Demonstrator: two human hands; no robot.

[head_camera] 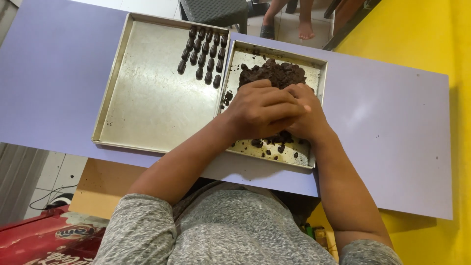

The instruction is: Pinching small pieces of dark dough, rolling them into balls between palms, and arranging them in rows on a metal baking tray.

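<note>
- A person in a grey marled long-sleeved top leaned over a pale lilac tabletop, both forearms angled inward so that the hands met over a small rectangular metal tray.
- The left hand lay on top, knuckles up and fingers curled closed across the right hand, which was cupped beneath it; whatever was pressed between the palms was hidden, so it could not be told what they gripped.
- Just beyond the fingertips, touching them, sat one mound of dark brown crumbly dough in the far half of the small tray, with loose crumbs scattered along the near end.
- A large shallow metal baking sheet lay directly beside the small tray, their edges touching.
- In the sheet's far right corner stood small dark brown oval pieces, shaped alike and set in four rows; about nineteen could be counted.
- Two trays in all were on the table.
- A bare foot of another person showed on the tiled floor past the table's far edge.
</note>
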